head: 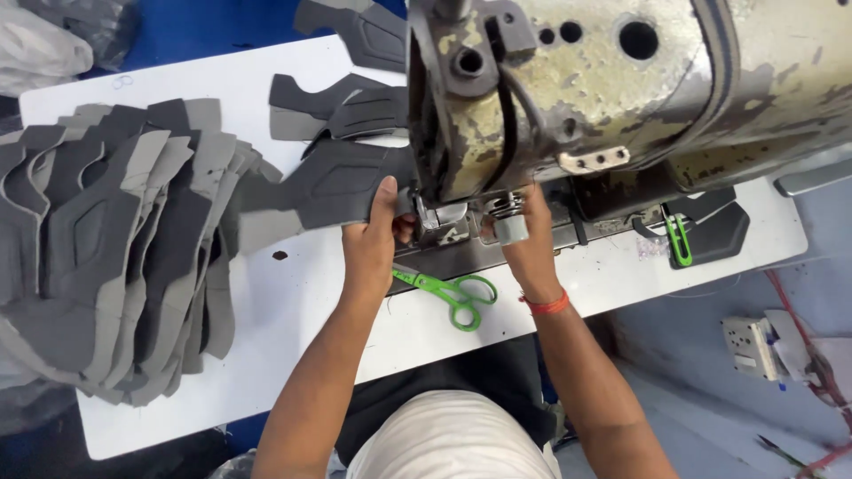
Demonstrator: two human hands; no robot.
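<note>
Left hand (373, 235) pinches a grey cut piece (333, 186) at the sewing machine (568, 98). Right hand (524, 235), fingers curled, rests just beside it under the machine head. Green scissors (453, 293) lie on the worktop (293, 328) between both wrists.

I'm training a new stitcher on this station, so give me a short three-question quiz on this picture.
1. True or false: the left hand presses a grey piece at the sewing machine.
2. Where do the green scissors lie? A) on the grey stack B) on the table between the forearms C) in the right hand
3. What does the right hand wear at the wrist?

Key: 1 true; 2 B; 3 an orange band.
</note>
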